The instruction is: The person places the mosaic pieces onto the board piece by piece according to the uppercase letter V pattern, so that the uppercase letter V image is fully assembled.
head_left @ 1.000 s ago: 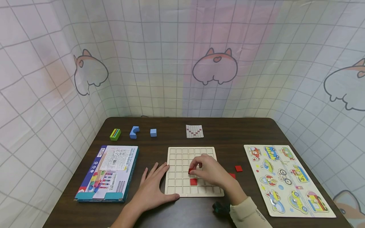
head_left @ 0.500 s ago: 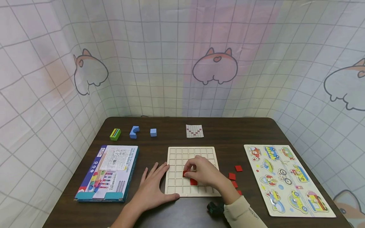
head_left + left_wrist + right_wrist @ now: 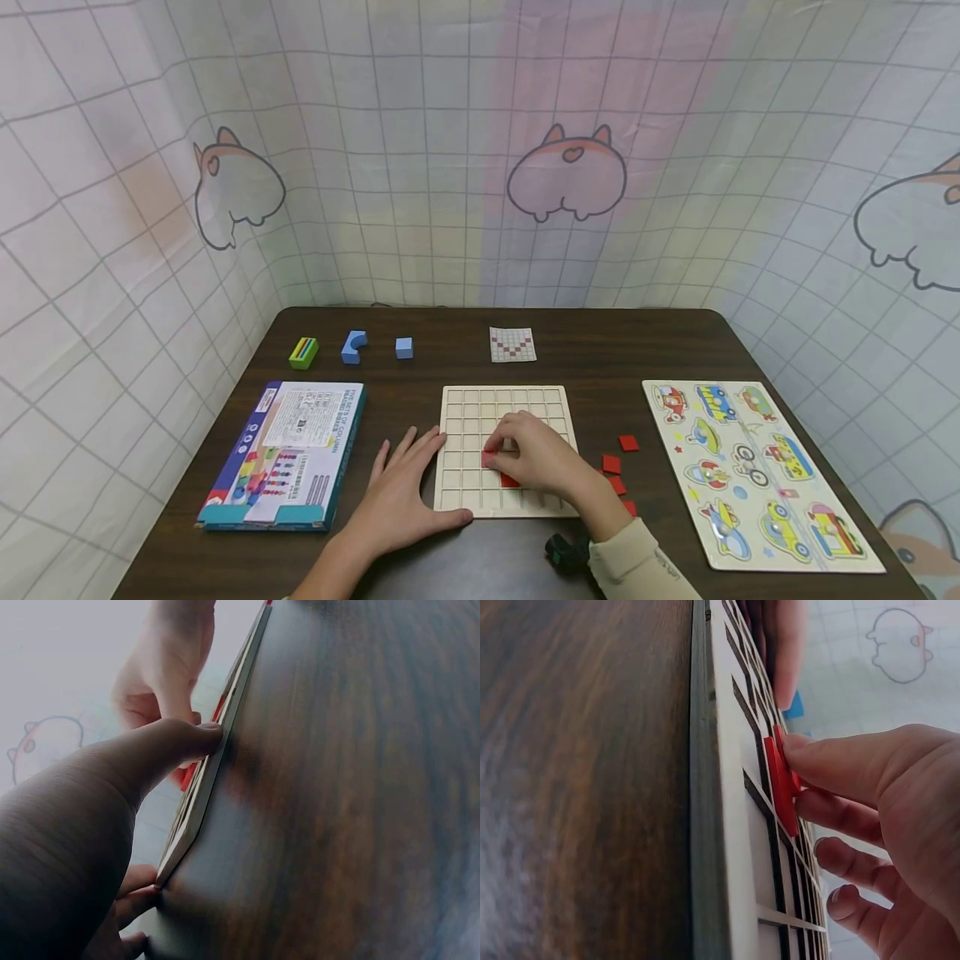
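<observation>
A pale wooden grid board (image 3: 465,408) lies flat on the dark table. My left hand (image 3: 408,496) is spread at its left side, thumb on the near edge and fingertips at the left edge. Over the board's middle, my right hand (image 3: 536,454) pinches a red square tile (image 3: 487,459) between thumb and fingers, at a grid cell. Another red tile (image 3: 509,481) sits in a cell diagonally nearer, partly covered by the right hand in the head view; the right wrist view shows this seated tile (image 3: 780,787) close beside the thumb.
Several loose red tiles (image 3: 611,464) lie right of the board. A small pattern card (image 3: 512,344) lies behind it. Left stand a box (image 3: 285,454), a green block (image 3: 303,354), a blue arch (image 3: 352,348) and a blue cube (image 3: 403,348). A vehicle puzzle board (image 3: 750,475) is at right.
My right hand has moved left with the red tile, from beyond the seated tile to a cell left of it, then stayed there. The left hand has not moved.
</observation>
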Demonstrator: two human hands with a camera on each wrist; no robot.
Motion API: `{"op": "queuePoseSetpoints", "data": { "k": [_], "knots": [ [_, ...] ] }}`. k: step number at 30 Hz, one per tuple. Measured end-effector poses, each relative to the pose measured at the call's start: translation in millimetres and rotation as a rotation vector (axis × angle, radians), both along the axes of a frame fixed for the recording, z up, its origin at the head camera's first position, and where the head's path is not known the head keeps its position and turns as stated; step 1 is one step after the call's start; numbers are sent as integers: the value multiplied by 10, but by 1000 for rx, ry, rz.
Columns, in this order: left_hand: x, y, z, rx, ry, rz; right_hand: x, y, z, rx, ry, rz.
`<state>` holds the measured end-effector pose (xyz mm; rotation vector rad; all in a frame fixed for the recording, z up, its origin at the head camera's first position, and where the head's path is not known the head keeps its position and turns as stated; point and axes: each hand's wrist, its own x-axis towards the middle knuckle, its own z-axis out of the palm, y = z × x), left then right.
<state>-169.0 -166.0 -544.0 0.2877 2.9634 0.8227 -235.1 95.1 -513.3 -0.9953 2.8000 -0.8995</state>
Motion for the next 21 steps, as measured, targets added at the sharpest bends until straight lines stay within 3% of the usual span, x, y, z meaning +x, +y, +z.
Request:
{"op": "queuePoseSetpoints", "data": {
  "k": [10,21],
  "knots": [
    [-9,2,11,-8,-8,3,93,25,39,94,94,32],
    [-5,4,5,-5,-6,5,90,249,-33,-71,-51,-29]
  ]
}}
